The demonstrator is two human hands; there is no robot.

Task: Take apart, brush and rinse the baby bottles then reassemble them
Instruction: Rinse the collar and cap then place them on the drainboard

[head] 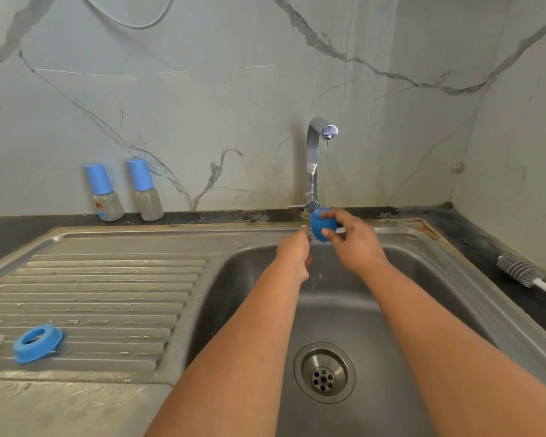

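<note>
Steel sink (423,310): right hand (355,241) holds blue cap (319,224) under tap (316,159).

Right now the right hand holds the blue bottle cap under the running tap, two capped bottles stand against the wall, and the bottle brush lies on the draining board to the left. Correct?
Not quite. The bottle brush lies on the dark counter right of the sink, not on the draining board, where a blue collar ring lies. The head view shows it. The rest holds: right hand, blue bottle cap, running tap, two capped bottles.

Veined marble wall (202,105), dark countertop (473,234)
</note>
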